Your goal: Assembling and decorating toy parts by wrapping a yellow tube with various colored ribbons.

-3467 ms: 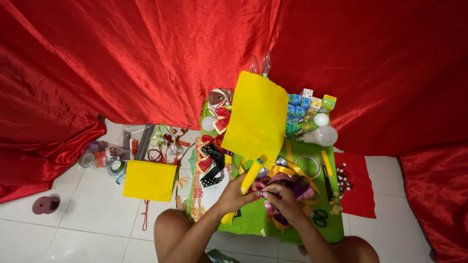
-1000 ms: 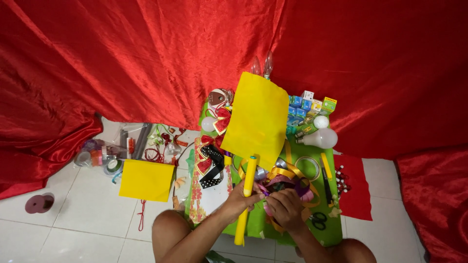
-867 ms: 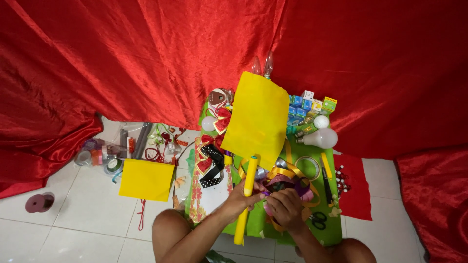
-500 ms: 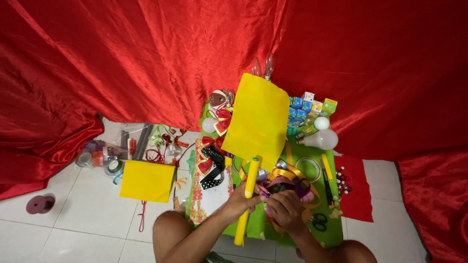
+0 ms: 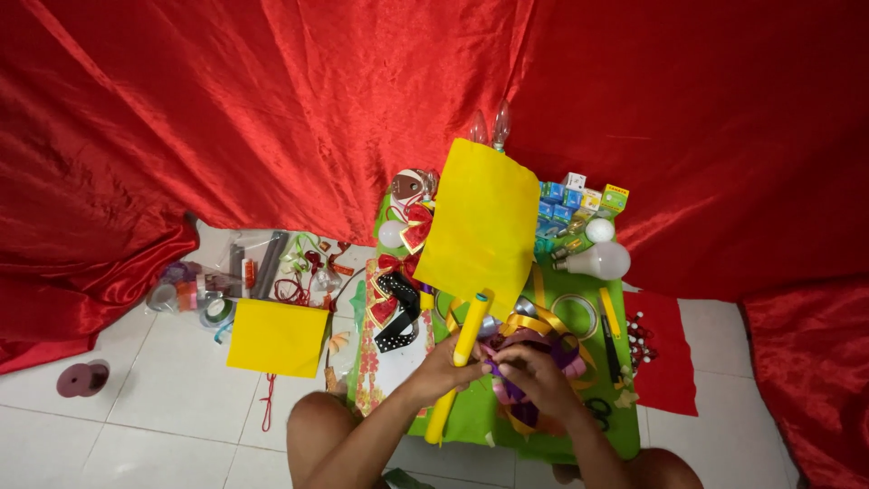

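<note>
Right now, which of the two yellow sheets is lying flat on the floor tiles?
The smaller yellow sheet, left of the left hand, lies flat on the white tiles. The larger yellow sheet rests over the craft items on the green mat.

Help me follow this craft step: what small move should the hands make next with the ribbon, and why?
Probably pull the purple ribbon snug with the right hand. The left hand holds the yellow stick tilted beside it, both hands meet over the ribbon bundle, and loose loops hang below on the green mat.
</note>
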